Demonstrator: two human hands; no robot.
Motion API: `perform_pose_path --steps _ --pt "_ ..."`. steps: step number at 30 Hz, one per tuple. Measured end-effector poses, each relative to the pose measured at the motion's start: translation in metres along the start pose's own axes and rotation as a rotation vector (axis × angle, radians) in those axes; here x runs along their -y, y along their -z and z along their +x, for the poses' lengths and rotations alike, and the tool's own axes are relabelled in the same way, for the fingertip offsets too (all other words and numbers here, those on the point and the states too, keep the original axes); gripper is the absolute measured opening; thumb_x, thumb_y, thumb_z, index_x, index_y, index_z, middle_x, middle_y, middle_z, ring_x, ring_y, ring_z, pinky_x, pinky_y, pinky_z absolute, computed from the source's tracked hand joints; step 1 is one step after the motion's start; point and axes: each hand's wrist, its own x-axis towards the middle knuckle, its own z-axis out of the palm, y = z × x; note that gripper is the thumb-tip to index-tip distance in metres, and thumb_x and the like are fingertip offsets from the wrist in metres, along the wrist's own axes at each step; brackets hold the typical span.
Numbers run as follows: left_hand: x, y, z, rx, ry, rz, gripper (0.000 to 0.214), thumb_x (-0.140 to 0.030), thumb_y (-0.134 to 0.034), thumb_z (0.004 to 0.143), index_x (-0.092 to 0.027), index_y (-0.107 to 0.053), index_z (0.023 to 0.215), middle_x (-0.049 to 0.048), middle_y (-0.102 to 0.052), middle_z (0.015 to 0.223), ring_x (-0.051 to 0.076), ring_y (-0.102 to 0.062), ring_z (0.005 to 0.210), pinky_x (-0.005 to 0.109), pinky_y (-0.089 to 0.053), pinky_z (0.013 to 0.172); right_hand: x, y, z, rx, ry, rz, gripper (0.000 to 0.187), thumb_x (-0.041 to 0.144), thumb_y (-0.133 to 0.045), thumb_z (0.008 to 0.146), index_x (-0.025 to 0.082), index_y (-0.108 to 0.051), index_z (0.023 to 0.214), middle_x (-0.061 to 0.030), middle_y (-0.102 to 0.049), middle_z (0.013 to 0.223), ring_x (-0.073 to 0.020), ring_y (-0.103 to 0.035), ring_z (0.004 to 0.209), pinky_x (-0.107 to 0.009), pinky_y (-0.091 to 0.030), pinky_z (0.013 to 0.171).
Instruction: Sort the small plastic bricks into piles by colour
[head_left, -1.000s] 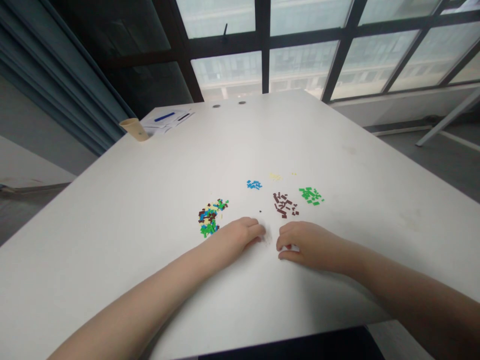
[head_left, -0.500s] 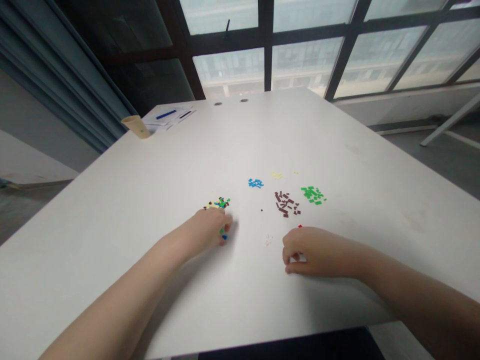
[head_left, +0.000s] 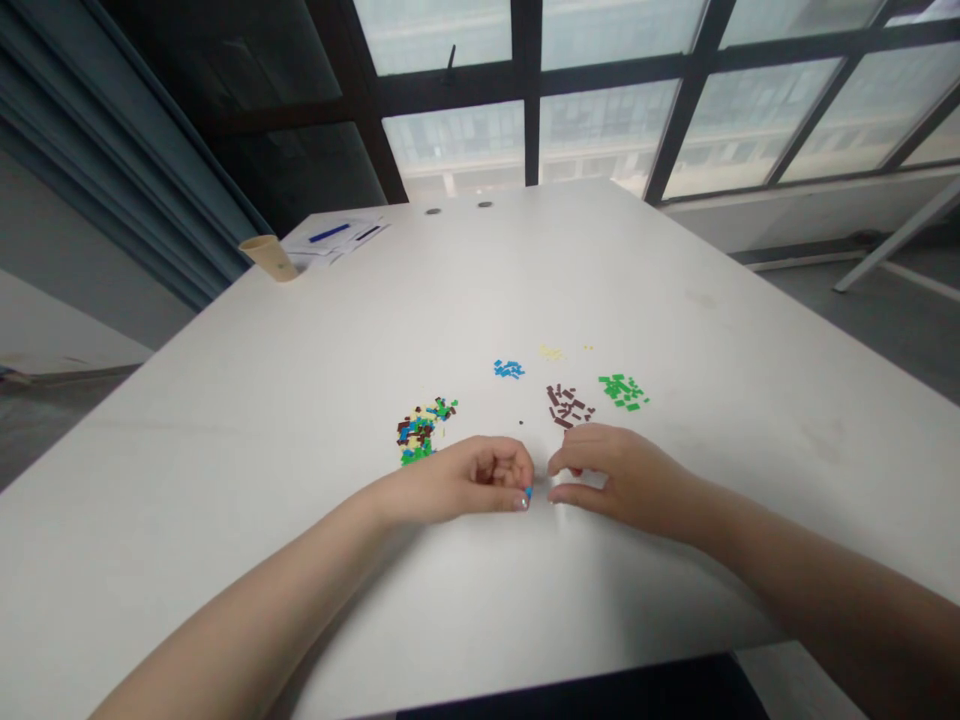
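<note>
I see one tiny blue piece (head_left: 529, 492) pinched at the fingertips of my left hand (head_left: 480, 480), low over the tabletop (head_left: 300, 380).

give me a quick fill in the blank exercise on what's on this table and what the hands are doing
1. The left hand pinches a tiny ___ piece at its fingertips.
2. Just beyond the right hand lies a pile of ___ pieces.
3. The cluster farthest to the right is ___.
4. The cup stands at the far ___ corner of the table.

Missing words: blue, brown, green, left.
</note>
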Motion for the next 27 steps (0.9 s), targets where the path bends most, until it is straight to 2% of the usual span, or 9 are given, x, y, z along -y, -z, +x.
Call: perform_pose_path --steps 3,5,10,12,14,17,21,23,27 --pt "0.013 0.001 0.011 -0.122 -0.036 -0.307 0.017 -0.026 -0.063 0.074 -0.016 -0.051 0.079 -0.0030 -0.050 0.067 0.006 -0.043 0.059 0.018 -0.033 0.057 -0.003 0.000 0.001 -0.165 0.063 0.004 0.019 0.035 -0.057 0.079 0.018 -0.062 0.083 -0.0022 -0.058 0.072 -0.0125 -0.053 0.071 -0.024 -0.039 0.065" --pt "0.020 0.001 0.015 -0.169 -0.035 -0.432 0.019 -0.025 -0.065 0.072 -0.016 -0.051 0.079 -0.0018 -0.053 0.070 0.006 -0.046 0.061 0.017 -0.034 0.059 -0.003 0.000 0.001 -0.225 0.084 0.008 0.019 0.035 -0.057 0.080 0.018 -0.062 0.087 -0.0029 -0.059 0.074 -0.0129 -0.053 0.073 -0.024 -0.040 0.067" --pt "0.024 -0.004 0.017 -0.139 -0.019 -0.450 0.019 -0.028 -0.064 0.073 -0.016 -0.052 0.081 -0.0007 -0.054 0.068 0.008 -0.049 0.064 0.019 -0.035 0.061 0.001 -0.006 0.002 -0.253 0.099 -0.006 0.018 0.032 -0.054 0.082 0.020 -0.063 0.090 -0.0031 -0.060 0.076 -0.0129 -0.054 0.074 -0.025 -0.041 0.068" --pt "0.023 -0.003 0.016 -0.176 -0.036 -0.351 0.019 -0.031 -0.062 0.074 -0.015 -0.053 0.081 -0.0008 -0.054 0.068 0.008 -0.048 0.063 0.020 -0.035 0.061 0.001 -0.007 0.002 -0.253 0.101 -0.006 0.016 0.030 -0.053 0.082 0.020 -0.064 0.088 -0.0032 -0.061 0.076 -0.0130 -0.054 0.074 -0.025 -0.042 0.068" --pt "0.022 0.002 0.016 -0.281 -0.064 -0.186 0.019 -0.033 -0.060 0.075 -0.016 -0.052 0.079 -0.0017 -0.053 0.066 0.008 -0.046 0.061 0.020 -0.035 0.059 0.000 -0.008 0.002 -0.250 0.091 -0.009 0.015 0.028 -0.053 0.082 0.020 -0.064 0.088 -0.0035 -0.061 0.077 -0.0134 -0.055 0.075 -0.026 -0.042 0.069" --pt "0.021 0.022 0.016 -0.526 -0.090 0.197 0.018 -0.035 -0.056 0.076 -0.017 -0.053 0.078 -0.0018 -0.052 0.066 0.010 -0.046 0.061 0.022 -0.034 0.057 -0.002 -0.009 0.001 -0.246 0.078 -0.004 0.014 0.027 -0.054 0.081 0.019 -0.063 0.089 -0.0037 -0.063 0.080 -0.0137 -0.056 0.078 -0.026 -0.043 0.071" --pt "0.024 0.055 0.019 -0.873 -0.094 0.796 0.017 -0.034 -0.051 0.076 -0.018 -0.056 0.077 0.0015 -0.058 0.079 0.015 -0.050 0.074 0.028 -0.038 0.069 -0.001 -0.010 0.001 -0.220 0.064 0.001 0.015 0.028 -0.055 0.081 0.019 -0.063 0.089 -0.0037 -0.064 0.082 -0.0138 -0.057 0.080 -0.027 -0.043 0.073" --pt "0.026 0.068 0.025 -0.901 -0.060 0.930 0.017 -0.033 -0.050 0.076 -0.019 -0.058 0.080 0.0026 -0.060 0.083 0.016 -0.050 0.079 0.029 -0.038 0.073 0.000 -0.010 0.001 -0.181 0.042 0.001 0.016 0.030 -0.055 0.080 0.019 -0.063 0.090 -0.0039 -0.064 0.083 -0.0143 -0.057 0.080 -0.027 -0.043 0.073" --pt "0.031 0.085 0.042 -0.781 0.036 0.918 0.020 -0.035 -0.051 0.074 -0.019 -0.060 0.081 0.0025 -0.062 0.086 0.016 -0.052 0.075 0.027 -0.040 0.068 0.000 -0.011 0.002 -0.103 0.003 0.011 0.018 0.032 -0.054 0.081 0.020 -0.064 0.091 -0.0042 -0.064 0.083 -0.0145 -0.056 0.079 -0.027 -0.042 0.072"
